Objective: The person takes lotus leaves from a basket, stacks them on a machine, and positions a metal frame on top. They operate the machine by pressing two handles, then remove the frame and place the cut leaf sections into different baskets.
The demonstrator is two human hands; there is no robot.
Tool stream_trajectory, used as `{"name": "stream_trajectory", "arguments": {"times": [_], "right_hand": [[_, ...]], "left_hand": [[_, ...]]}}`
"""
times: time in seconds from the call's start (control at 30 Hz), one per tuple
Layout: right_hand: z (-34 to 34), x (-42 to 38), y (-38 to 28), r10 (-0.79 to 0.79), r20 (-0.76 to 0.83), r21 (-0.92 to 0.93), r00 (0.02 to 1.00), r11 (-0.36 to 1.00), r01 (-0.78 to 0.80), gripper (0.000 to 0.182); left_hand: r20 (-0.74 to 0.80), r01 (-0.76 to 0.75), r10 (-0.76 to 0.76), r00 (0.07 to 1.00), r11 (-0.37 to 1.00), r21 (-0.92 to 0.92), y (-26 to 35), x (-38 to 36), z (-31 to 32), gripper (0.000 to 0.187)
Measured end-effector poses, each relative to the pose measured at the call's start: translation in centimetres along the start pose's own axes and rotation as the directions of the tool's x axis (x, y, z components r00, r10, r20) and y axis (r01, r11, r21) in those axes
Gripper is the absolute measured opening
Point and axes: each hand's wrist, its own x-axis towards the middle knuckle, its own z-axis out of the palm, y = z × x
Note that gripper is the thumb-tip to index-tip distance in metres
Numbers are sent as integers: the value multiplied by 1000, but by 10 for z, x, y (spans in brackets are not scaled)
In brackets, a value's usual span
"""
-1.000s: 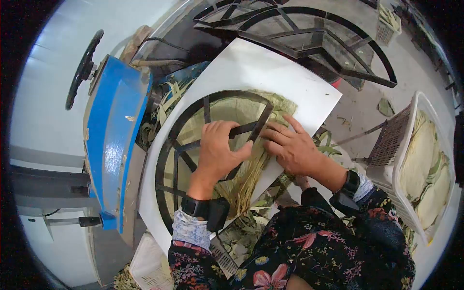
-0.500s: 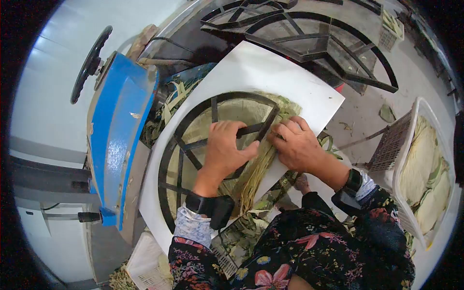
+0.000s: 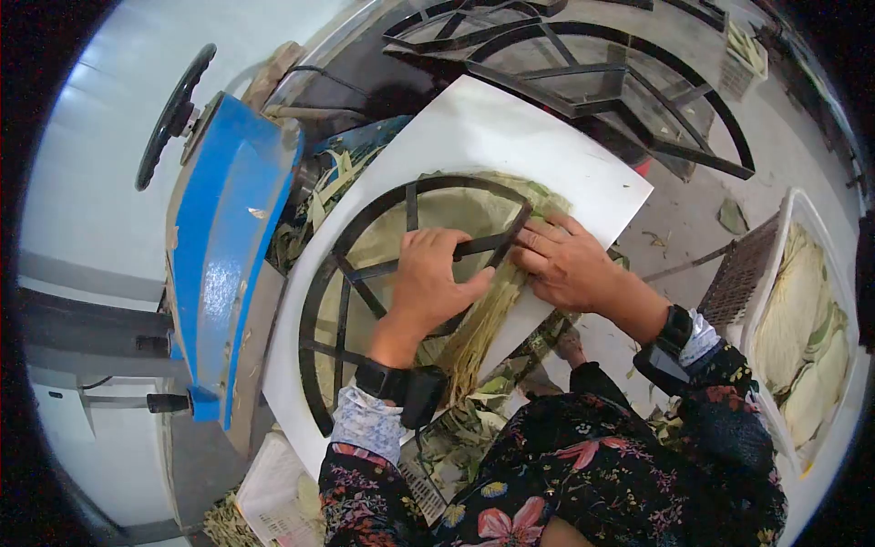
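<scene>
A black semicircular metal frame (image 3: 314, 301) with crossbars lies over a stack of pale dried leaves (image 3: 456, 208) on a white board (image 3: 529, 123). My left hand (image 3: 428, 287) bears down on the frame, its fingers curled over a crossbar and its thumb apart at the straight edge bar. Just outside that edge, my right hand (image 3: 565, 264) has its fingers bent onto the leaves; its fingertips are partly hidden. From under the frame, frayed leaf ends (image 3: 478, 346) stick out toward me.
A blue machine part (image 3: 223, 264) with a black handwheel (image 3: 176, 117) stands left. More black frames (image 3: 629, 91) lie at the back. On the right is a white basket (image 3: 756, 314) of leaves; another white basket (image 3: 273, 483) sits at lower left. Leaf scraps (image 3: 456, 447) lie below.
My right hand has shifted slightly and its fingers lie flatter against the leaves. The left hand stays on the frame. The whole view has moved very little.
</scene>
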Motion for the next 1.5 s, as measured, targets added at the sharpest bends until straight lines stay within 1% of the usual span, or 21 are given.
{"name": "stream_trajectory", "arguments": {"times": [0.1,0.17,0.3,0.37,0.4,0.47,0.67,0.77,0.93,1.03,1.1,1.13,1.2,1.23,1.3,1.33,1.37,1.4,1.43,1.47,1.5], "right_hand": [[-3,-5,-5,47,14,-27,999,999,-46,41],[-1,-10,-8,111,-33,10,993,994,-111,41],[4,-16,-16,140,-96,-21,985,989,-143,42],[3,-15,-20,164,-172,-44,971,984,-174,39],[4,-18,-22,166,-172,-42,971,984,-175,39],[5,-22,-25,245,-193,-49,950,965,-259,36],[11,-24,-26,244,-287,-19,926,965,-260,37],[8,-23,-27,268,-275,38,923,963,-268,39],[9,-22,-31,279,-261,8,924,958,-287,40],[12,-23,-32,275,-263,-29,925,956,-293,37],[7,-18,-37,243,-277,-66,930,960,-271,33],[1,-17,-45,210,-280,-74,937,968,-240,33],[-9,-15,-67,198,-219,-12,955,979,-205,43],[-15,-8,-79,163,-216,-11,963,985,-170,43],[-23,6,-113,-23,-128,197,992,979,48,60],[-19,11,-126,-39,-127,208,991,976,65,60],[-14,17,-137,-112,-39,238,993,964,118,66],[-11,20,-145,-187,47,270,981,948,167,71],[1,19,-149,-179,96,264,979,953,148,64],[14,14,-148,-194,97,268,976,950,162,64],[27,6,-144,-191,41,231,981,957,177,59]], "left_hand": [[26,17,-17,1000,1000,9,-1,-1,4,40],[24,9,-9,1000,1000,5,-3,-1,7,40],[45,4,-4,999,1000,-5,-4,-2,11,41],[46,-2,2,999,1000,4,-3,-2,12,41],[46,-3,3,999,1000,14,-3,-3,13,41],[58,-16,13,998,999,41,-4,-4,16,41],[87,-41,31,996,993,112,0,-4,21,43],[75,-56,49,996,993,101,0,-6,21,43],[52,-83,80,995,994,69,-2,-7,24,42],[8,-94,94,996,991,91,-3,-7,26,35],[142,-41,30,989,996,77,0,-7,20,42],[114,-26,16,993,996,89,-1,-12,18,42],[-147,-221,204,968,969,-112,2,-24,-1,51],[-85,-210,202,976,973,-92,1,-39,-24,59],[-188,-141,148,971,989,48,-2,-71,-85,56],[-294,-60,79,952,996,73,-17,-91,-114,56],[-398,19,18,917,996,90,-33,-112,-143,55],[-524,322,-147,839,911,259,-35,-132,-174,52],[-654,379,-130,745,890,254,-52,-149,-209,50],[-751,523,-91,654,771,362,-84,-171,-240,50],[-818,555,-27,574,748,365,-106,-195,-270,50]]}}
